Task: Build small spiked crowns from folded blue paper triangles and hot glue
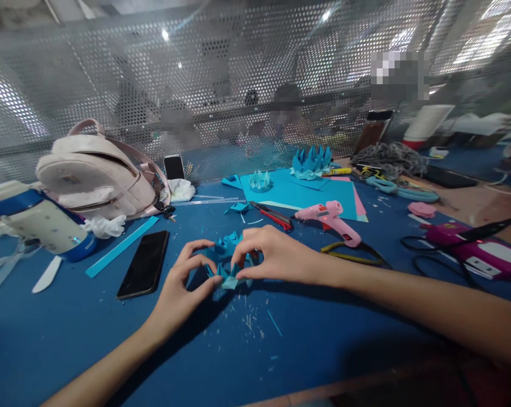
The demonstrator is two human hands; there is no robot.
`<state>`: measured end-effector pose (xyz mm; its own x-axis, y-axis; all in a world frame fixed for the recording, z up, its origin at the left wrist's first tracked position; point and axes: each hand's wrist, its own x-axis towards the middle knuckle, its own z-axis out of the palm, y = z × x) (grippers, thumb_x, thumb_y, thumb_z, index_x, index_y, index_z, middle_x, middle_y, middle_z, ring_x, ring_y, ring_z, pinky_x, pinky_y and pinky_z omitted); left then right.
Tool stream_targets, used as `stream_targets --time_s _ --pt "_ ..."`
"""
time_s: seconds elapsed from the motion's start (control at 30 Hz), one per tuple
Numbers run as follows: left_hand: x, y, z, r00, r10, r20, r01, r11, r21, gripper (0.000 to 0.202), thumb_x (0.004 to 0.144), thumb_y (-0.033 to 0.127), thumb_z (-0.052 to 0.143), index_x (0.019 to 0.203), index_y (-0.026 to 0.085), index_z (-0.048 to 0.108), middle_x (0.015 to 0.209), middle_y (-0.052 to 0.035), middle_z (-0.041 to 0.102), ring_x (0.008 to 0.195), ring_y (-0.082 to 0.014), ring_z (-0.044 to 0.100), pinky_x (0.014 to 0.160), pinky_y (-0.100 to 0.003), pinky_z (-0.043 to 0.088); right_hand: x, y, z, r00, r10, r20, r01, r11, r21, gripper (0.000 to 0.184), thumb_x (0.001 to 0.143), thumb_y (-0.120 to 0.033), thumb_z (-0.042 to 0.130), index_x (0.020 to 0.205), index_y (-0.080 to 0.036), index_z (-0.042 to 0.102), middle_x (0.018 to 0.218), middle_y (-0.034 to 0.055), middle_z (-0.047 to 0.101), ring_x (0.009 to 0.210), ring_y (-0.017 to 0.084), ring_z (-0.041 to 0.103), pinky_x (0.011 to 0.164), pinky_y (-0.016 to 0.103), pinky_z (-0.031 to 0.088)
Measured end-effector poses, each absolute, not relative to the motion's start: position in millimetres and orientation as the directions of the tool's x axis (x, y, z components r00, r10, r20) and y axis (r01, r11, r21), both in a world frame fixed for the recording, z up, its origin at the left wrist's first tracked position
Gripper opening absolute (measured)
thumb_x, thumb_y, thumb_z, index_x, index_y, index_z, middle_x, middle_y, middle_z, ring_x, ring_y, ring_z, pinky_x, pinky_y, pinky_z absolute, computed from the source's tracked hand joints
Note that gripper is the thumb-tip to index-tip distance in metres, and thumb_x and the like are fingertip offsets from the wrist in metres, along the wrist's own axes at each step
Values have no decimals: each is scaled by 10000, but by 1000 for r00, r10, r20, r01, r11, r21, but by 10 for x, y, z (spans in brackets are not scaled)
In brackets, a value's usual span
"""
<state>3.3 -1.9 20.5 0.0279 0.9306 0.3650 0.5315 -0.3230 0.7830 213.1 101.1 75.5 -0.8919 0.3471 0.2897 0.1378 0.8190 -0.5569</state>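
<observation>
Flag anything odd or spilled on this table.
Small scraps litter the blue tabletop, nearer the camera than the folded blue paper piece between the left hand and right hand; looks untidy. The bottle at far left appears tilted, though lens distortion may explain that. No liquid spill visible.

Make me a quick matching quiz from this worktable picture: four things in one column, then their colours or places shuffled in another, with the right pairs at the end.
Column one:
1. glue gun
2. utility knife
3. folded-paper ring nearest the camera
4. backpack

Column two:
A. red and black
B. on the left, near the perforated screen
C. between the left hand and the right hand
D. pink

Right pairs: 1-D, 2-A, 3-C, 4-B
</observation>
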Motion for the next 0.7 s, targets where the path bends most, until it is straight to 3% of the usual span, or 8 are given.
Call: stream_targets --time_s 0.07,0.17,0.23,0.3,0.43,0.53,0.63,0.7 --pt "-8 0 188 -51 867 496 517 -402 756 284 803 317 740 1067 280 644 1363 -68 460 1305 -278 424 1066 -425 339 2144 1017 725 -874 198 444 29 933 -359 53 863 -163 683 883 -168 732 803 23 711 771 145 552 702 266 423" --pt "-99 60 168 -199 785 587 340 -507 792 810 706 456 819 1404 358 419 1436 -83 410 1263 -268 455 979 -370 419 2155 1047 667 -752 -110 649 -109 993 42 156 950 -141 552 908 -157 702 860 21 735 757 144 520 703 288 414" --pt "-157 91 176 -208 802 560 212 -522 826 860 695 524 808 1432 339 404 1349 -86 482 1101 -225 540 882 -321 464 2160 1073 635 -667 -284 689 -119 953 278 179 959 -133 531 896 -158 697 851 8 737 724 138 515 631 287 388" --pt "-191 91 201 -131 837 532 153 -513 845 722 720 506 798 1354 290 527 1193 -75 562 930 -180 569 798 -285 481 2165 1102 612 -617 -418 667 -140 892 430 173 948 -140 552 862 -160 700 832 -4 734 696 127 524 574 283 362" --pt "-184 14 240 88 840 535 136 -543 829 266 749 365 810 940 196 735 849 -41 642 746 -147 569 690 -245 489 2175 1157 590 -558 -533 636 -136 815 563 124 901 -164 633 804 -176 709 748 -33 698 642 94 518 534 261 357" --pt "-161 -40 224 175 836 519 140 -543 828 281 709 383 827 862 169 729 701 -31 669 661 -157 607 634 -250 513 2177 1184 585 -526 -549 649 -94 796 597 188 861 -186 693 676 -209 663 704 -65 680 602 79 495 509 250 343" --pt "-141 -61 207 211 809 548 274 -588 761 358 643 392 864 876 156 727 754 -60 731 696 -195 677 683 -280 553 2179 1208 576 -509 -541 670 -97 809 579 303 873 -170 670 580 -205 601 698 -76 694 568 75 495 499 247 352" --pt "-114 -70 217 254 766 590 355 -641 680 241 722 326 827 857 157 720 787 -70 747 719 -196 698 706 -275 559 2182 1229 558 -518 -535 667 -119 818 563 309 919 -140 586 622 -210 635 683 -67 699 593 83 545 515 247 382"
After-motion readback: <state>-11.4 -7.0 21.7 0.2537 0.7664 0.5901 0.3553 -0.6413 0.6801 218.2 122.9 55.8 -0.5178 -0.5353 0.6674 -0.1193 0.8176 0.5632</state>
